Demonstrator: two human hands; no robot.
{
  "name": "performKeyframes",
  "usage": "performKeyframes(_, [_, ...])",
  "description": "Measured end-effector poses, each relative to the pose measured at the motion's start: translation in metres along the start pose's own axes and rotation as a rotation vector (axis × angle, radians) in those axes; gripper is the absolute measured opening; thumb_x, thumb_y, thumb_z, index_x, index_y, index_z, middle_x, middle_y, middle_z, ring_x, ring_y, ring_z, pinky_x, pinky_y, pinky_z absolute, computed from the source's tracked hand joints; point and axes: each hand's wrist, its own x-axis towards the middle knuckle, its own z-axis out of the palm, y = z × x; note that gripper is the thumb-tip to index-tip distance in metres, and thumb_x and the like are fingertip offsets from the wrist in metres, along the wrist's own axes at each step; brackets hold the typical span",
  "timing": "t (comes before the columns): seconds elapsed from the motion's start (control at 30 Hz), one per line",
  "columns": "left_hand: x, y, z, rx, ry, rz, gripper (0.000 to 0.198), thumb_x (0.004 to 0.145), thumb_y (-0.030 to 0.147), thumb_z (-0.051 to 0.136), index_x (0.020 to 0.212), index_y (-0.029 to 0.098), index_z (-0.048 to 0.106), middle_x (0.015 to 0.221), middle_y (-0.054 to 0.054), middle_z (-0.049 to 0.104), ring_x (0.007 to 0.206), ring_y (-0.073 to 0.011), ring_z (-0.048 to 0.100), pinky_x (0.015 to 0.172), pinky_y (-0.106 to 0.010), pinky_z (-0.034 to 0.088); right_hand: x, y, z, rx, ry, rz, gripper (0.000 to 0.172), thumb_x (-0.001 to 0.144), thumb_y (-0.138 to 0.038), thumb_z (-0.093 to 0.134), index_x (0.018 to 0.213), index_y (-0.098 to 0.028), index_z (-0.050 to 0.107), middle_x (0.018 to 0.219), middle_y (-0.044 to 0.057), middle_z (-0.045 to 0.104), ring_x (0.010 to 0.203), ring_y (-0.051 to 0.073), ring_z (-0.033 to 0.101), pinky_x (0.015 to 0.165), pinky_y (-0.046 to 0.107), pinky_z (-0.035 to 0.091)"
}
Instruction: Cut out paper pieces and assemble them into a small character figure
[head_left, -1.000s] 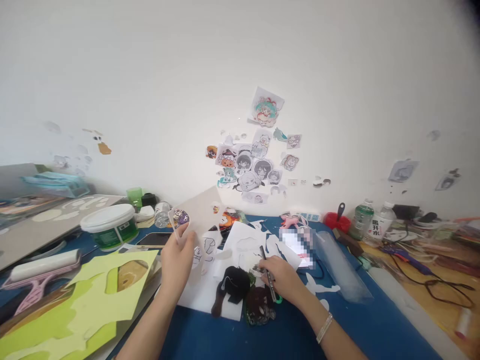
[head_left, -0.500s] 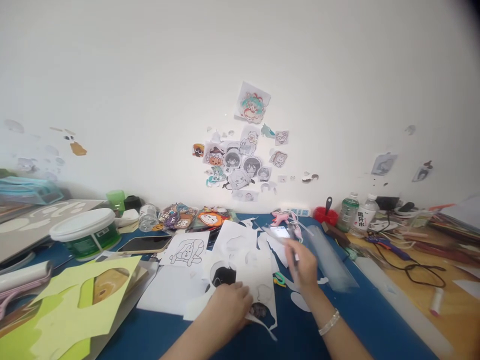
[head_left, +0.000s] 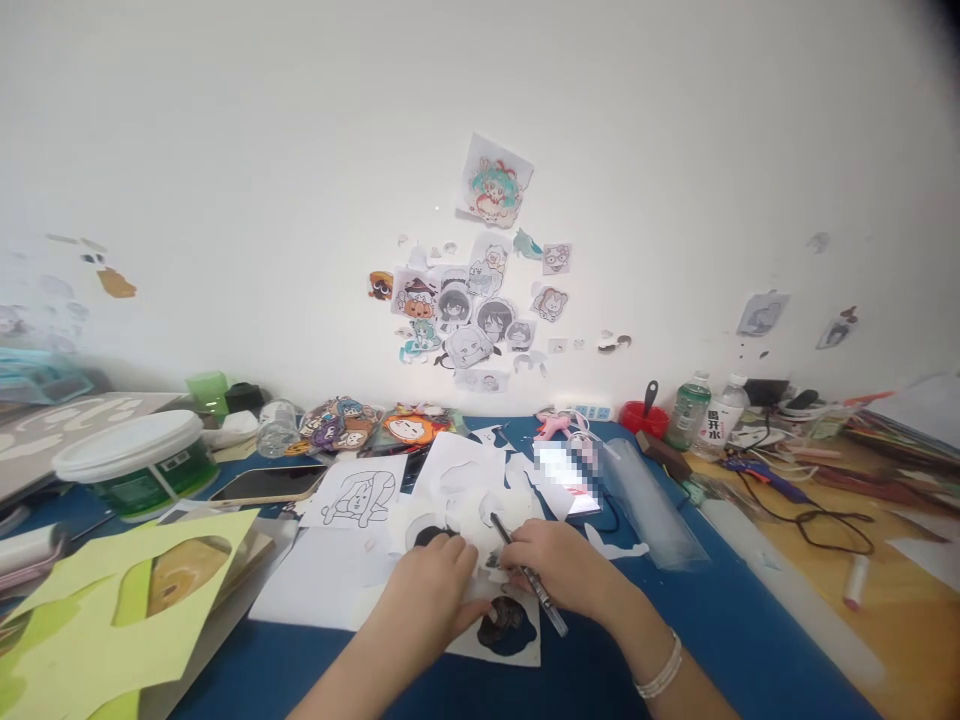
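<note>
My left hand (head_left: pixel 431 590) rests on white paper sheets (head_left: pixel 529 655) with cut-out shapes, its fingers bent and its thumb apart along the paper. By that thumb lies a dark rounded shape (head_left: pixel 506 627) in the sheet. Close on the right, my right hand (head_left: pixel 562 565) is closed around a pen (head_left: pixel 541 595) with a dark end and a clear end, slanting across the fingers. Loose white paper pieces (head_left: pixel 476 520) lie just beyond both hands. Behind the right hand, a lit phone (head_left: pixel 566 475) has a partly pixelated screen.
Left of the papers are a line drawing (head_left: pixel 356 495), a dark phone (head_left: pixel 266 484), yellow cut sheets (head_left: pixel 184 620) and a white-lidded tub (head_left: pixel 131 465). A clear plastic roll (head_left: pixel 652 505) lies at right, with bottles (head_left: pixel 718 415) and a red container (head_left: pixel 643 415) behind.
My right hand has come down and left onto the papers with the pen, uncovering more of the lit phone. My left hand is slightly further left. The sheet's lifted corner now lies flatter.
</note>
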Motion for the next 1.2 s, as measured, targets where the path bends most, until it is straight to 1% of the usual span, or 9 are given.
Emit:
performKeyframes(0.13, [0.007,-0.009,0.016,-0.073,-0.024,0.008,0.067,0.072,0.034,0.064,0.130,0.011,0.038,0.138,-0.018,0.039,0.124,-0.0329,0.039,0.099,-0.048,0.036,-0.003,0.003,-0.004,0.167,0.019,-0.015,0.017,0.083,-0.022,0.049,0.091,-0.020,0.064,0.085,0.003,0.065,0.079,0.016,0.056,0.069,0.024,0.039])
performKeyframes(0.3, [0.010,-0.022,0.034,-0.208,-0.054,0.057,0.069,0.081,0.048,0.048,0.138,0.019,0.024,0.146,-0.010,0.025,0.134,-0.0308,0.019,0.106,-0.054,0.020,-0.011,0.021,-0.008,0.177,0.142,0.200,0.023,0.083,-0.019,0.048,0.103,-0.017,0.060,0.100,0.007,0.063,0.092,0.021,0.056,0.078,0.028,0.041])
performKeyframes(0.43, [0.013,-0.028,0.042,-0.265,-0.021,0.067,0.070,0.080,0.052,0.046,0.139,0.025,0.020,0.148,-0.005,0.019,0.135,-0.0303,0.010,0.106,-0.056,0.016,-0.016,0.031,-0.011,0.087,0.101,0.294,0.041,0.075,0.000,0.043,0.110,-0.016,0.057,0.104,0.009,0.062,0.095,0.021,0.055,0.075,0.027,0.041])
performKeyframes(0.5, [0.015,-0.029,0.043,-0.291,-0.013,0.064,0.069,0.079,0.052,0.048,0.138,0.026,0.022,0.148,-0.005,0.023,0.135,-0.0300,0.011,0.106,-0.056,0.015,-0.016,0.033,-0.011,0.032,0.060,0.283,0.046,0.072,0.006,0.040,0.108,-0.018,0.058,0.099,0.007,0.062,0.091,0.020,0.055,0.070,0.025,0.040])
performKeyframes(0.7, [0.014,-0.024,0.034,-0.327,0.083,-0.018,0.053,0.079,0.042,0.050,0.126,0.018,0.042,0.133,-0.012,0.045,0.129,-0.0305,0.031,0.105,-0.054,0.022,-0.017,0.034,-0.008,-0.032,0.025,0.228,0.038,0.074,0.004,0.041,0.097,-0.019,0.062,0.088,0.006,0.060,0.082,0.018,0.051,0.061,0.024,0.034])
performKeyframes(0.77, [0.013,-0.024,0.033,-0.332,0.090,-0.016,0.053,0.080,0.041,0.050,0.127,0.019,0.041,0.135,-0.012,0.043,0.129,-0.0301,0.030,0.105,-0.053,0.023,-0.017,0.035,-0.006,-0.039,0.012,0.223,0.038,0.074,0.004,0.041,0.095,-0.018,0.062,0.086,0.006,0.059,0.080,0.018,0.051,0.059,0.024,0.032])
performKeyframes(0.93, [0.015,-0.026,0.040,-0.338,0.024,0.074,0.059,0.084,0.047,0.042,0.137,0.027,0.025,0.146,-0.004,0.028,0.136,-0.0267,0.013,0.107,-0.054,0.015,-0.017,0.034,-0.003,-0.031,-0.001,0.207,0.037,0.074,0.004,0.041,0.096,-0.018,0.062,0.087,0.005,0.059,0.082,0.018,0.051,0.062,0.024,0.033])
performKeyframes(1.03, [0.016,-0.026,0.043,-0.350,0.012,0.072,0.058,0.083,0.049,0.042,0.135,0.027,0.028,0.143,-0.005,0.034,0.135,-0.0268,0.016,0.107,-0.055,0.014,-0.017,0.034,-0.004,-0.035,0.001,0.225,0.040,0.074,0.006,0.040,0.097,-0.019,0.062,0.089,0.005,0.059,0.084,0.018,0.051,0.063,0.023,0.034])
performKeyframes(1.2, [0.015,-0.024,0.041,-0.387,0.088,0.029,0.058,0.075,0.039,0.057,0.128,0.025,0.038,0.136,-0.009,0.041,0.131,-0.0301,0.024,0.106,-0.055,0.016,-0.019,0.040,-0.011,-0.072,-0.011,0.324,0.041,0.073,0.006,0.043,0.100,-0.019,0.062,0.089,0.005,0.060,0.085,0.018,0.052,0.061,0.023,0.034])
